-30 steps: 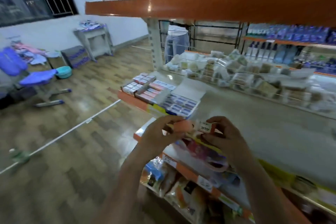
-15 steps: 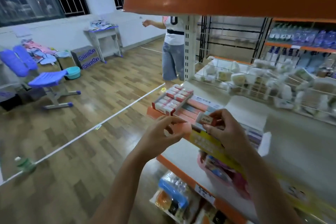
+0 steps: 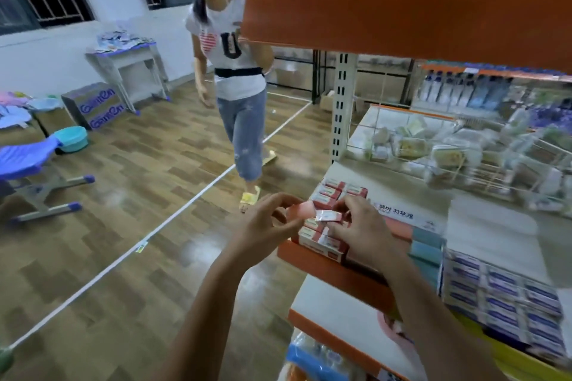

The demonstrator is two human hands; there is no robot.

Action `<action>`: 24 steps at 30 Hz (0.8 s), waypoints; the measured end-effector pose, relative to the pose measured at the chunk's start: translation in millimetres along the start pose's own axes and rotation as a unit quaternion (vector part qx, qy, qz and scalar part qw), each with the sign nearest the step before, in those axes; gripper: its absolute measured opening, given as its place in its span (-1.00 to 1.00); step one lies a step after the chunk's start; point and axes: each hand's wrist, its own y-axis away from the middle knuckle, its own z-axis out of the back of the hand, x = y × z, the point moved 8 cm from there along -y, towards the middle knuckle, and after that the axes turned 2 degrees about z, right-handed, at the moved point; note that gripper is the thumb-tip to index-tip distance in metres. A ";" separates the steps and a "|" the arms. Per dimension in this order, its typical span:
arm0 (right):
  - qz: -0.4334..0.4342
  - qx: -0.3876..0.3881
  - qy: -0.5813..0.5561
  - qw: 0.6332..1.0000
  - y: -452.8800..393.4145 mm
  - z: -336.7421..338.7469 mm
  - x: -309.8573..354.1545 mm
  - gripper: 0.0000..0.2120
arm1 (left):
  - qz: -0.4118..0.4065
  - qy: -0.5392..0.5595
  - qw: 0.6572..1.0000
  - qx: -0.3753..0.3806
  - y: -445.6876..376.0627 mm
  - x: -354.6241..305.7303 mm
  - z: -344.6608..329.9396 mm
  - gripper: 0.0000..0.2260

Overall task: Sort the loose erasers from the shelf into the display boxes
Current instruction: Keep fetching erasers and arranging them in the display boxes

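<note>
Barred windows fill the upper left of the frame above a blue plastic chair (image 3: 23, 161), a teal round basin (image 3: 70, 139) and a brown cardboard carton (image 3: 97, 107) on the wooden floor; behind them stands a small grey desk (image 3: 130, 63). A person in a white T-shirt and jeans (image 3: 236, 86) walks at upper centre. Low centre, the left hand (image 3: 263, 229) has its fingers curled, pinching the pink flap of a display box (image 3: 298, 210). Just right of it the right hand (image 3: 360, 229) pinches a small red-and-white wrapped eraser (image 3: 329, 216), held directly over the red-and-white eraser display box (image 3: 325, 241), which sits at the left end of the white shelf (image 3: 483, 226) with its orange front edge. Further right lie a pink-and-blue lidded box (image 3: 411, 229) and a box of blue-labelled erasers (image 3: 501, 297). A wire basket of wrapped goods (image 3: 448, 151) occupies the upper right, under an orange upper shelf (image 3: 402, 18)
</note>
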 end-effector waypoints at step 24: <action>-0.167 -0.102 0.148 0.969 14.5 19.9 -16.5 -0.74 | -0.182 -0.062 0.949 0.249 -82.2 -11.1 -51.7 -0.76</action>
